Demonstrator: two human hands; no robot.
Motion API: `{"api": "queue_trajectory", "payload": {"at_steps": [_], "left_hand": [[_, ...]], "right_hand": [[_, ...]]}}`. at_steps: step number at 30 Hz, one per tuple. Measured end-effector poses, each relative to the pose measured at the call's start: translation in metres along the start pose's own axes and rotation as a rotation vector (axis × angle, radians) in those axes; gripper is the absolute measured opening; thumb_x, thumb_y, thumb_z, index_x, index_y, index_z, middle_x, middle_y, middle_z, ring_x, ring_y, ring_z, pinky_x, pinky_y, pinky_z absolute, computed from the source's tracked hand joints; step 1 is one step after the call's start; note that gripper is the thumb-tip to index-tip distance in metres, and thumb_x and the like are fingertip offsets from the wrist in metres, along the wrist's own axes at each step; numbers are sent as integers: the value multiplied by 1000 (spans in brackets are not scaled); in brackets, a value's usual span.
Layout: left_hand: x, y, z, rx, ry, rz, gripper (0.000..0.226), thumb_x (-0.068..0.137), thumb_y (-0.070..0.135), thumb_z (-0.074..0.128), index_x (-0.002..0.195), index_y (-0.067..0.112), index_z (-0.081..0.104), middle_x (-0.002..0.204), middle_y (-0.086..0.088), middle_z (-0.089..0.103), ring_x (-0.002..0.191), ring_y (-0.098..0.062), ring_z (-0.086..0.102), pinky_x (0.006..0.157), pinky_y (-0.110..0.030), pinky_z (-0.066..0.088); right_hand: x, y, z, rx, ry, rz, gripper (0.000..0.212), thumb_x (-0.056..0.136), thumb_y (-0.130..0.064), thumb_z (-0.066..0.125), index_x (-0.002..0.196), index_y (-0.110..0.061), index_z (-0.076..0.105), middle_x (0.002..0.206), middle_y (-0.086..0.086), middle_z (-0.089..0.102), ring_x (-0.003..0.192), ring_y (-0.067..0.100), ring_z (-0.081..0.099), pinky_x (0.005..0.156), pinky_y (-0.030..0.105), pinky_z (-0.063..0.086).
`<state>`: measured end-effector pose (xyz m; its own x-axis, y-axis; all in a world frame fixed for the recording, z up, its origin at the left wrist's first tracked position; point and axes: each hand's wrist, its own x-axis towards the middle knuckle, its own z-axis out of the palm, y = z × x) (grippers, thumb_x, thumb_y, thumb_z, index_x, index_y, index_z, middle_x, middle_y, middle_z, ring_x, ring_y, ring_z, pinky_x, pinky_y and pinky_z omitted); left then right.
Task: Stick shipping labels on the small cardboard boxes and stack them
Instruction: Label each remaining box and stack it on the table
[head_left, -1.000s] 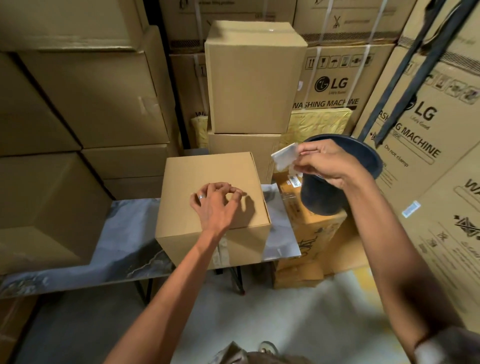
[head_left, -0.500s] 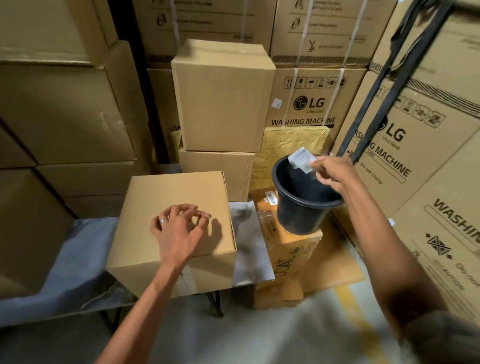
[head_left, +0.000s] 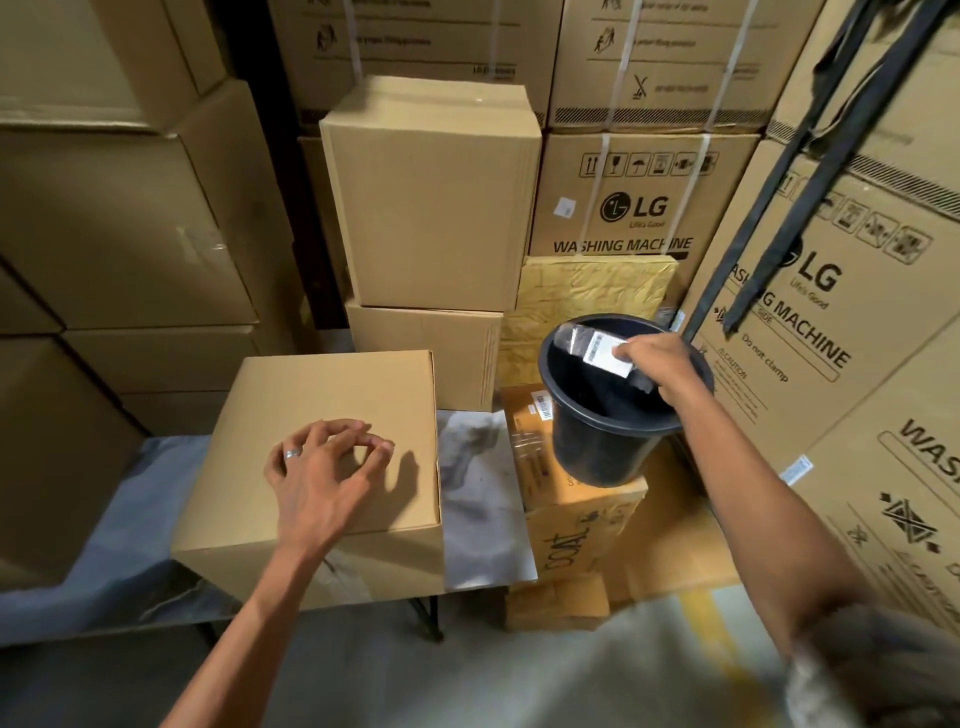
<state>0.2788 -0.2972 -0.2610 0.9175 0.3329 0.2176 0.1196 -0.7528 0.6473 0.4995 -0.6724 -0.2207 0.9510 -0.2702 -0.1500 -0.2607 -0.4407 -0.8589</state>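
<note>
Box: plain cardboard, flaps shut, at the right end of the worktop, near face flush with the front edge. No label seen on the top face.

Left hand: resting on the box top, near its front edge. Fingers bent, tips on the cardboard, pinching nothing.

Right hand: reaching over the bucket's mouth, fingertips pinching a strip.

Strip: white with barcode print, glossy, partly blurred; hanging above the bucket's opening. Judged to be label backing or a spent label bound for discard; cannot tell for certain.

Bucket: black, tilted, perched on a brown parcel just off the worktop's right end. Contents not visible.

Stack: two plain boxes, one upon the other, behind the worktop's rear right corner. Likely destination for the box in hand.

Surroundings: large washing-machine cartons behind and to the right.

Step in hand, as judged: dropping the strip into the bucket.

Handling notes:
- Release only with fingertips well inside the rim; light glossy paper drifts or clings to skin.
- Avoid knocking the rim; the tilted bucket on an uneven parcel could tip.
- Keep the left hand's weight on the box to stop it sliding off the front edge.
- Check that a label is on the box before lifting it to the stack.
</note>
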Motion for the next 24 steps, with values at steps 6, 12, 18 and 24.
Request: {"api": "queue_trajectory", "payload": {"at_steps": [6, 12, 18, 24], "left_hand": [[-1, 3, -1, 9, -6, 1, 64, 74, 81, 39, 103, 37, 75, 135, 10, 58, 134, -22, 34, 112, -49, 18], [-1, 7, -2, -3, -6, 0, 43, 74, 79, 41, 94, 49, 65, 133, 11, 58, 133, -22, 35, 110, -47, 18], [0, 7, -1, 9, -6, 12, 34, 75, 77, 43, 88, 54, 63, 130, 14, 59, 132, -21, 36, 109, -47, 18], [-1, 7, -2, -13, -14, 36, 21, 75, 76, 44, 86, 62, 55, 127, 20, 54, 133, -21, 34, 106, -41, 16]], "right_hand": [[5, 4, 3, -421, -8, -4, 23, 78, -26, 72, 82, -4, 72, 95, 11, 62, 120, 32, 50, 107, 45, 32], [16, 10, -2, -571, -85, -20, 22, 77, -26, 74, 80, -4, 74, 94, 14, 63, 119, 34, 50, 103, 44, 32], [23, 20, -7, -480, -133, -48, 17, 67, -16, 75, 72, 0, 77, 77, 13, 76, 82, 22, 72, 79, 36, 58], [33, 27, -7, -485, -143, -40, 15, 69, -21, 79, 79, -11, 82, 84, 7, 78, 89, 19, 72, 86, 35, 60]]}}
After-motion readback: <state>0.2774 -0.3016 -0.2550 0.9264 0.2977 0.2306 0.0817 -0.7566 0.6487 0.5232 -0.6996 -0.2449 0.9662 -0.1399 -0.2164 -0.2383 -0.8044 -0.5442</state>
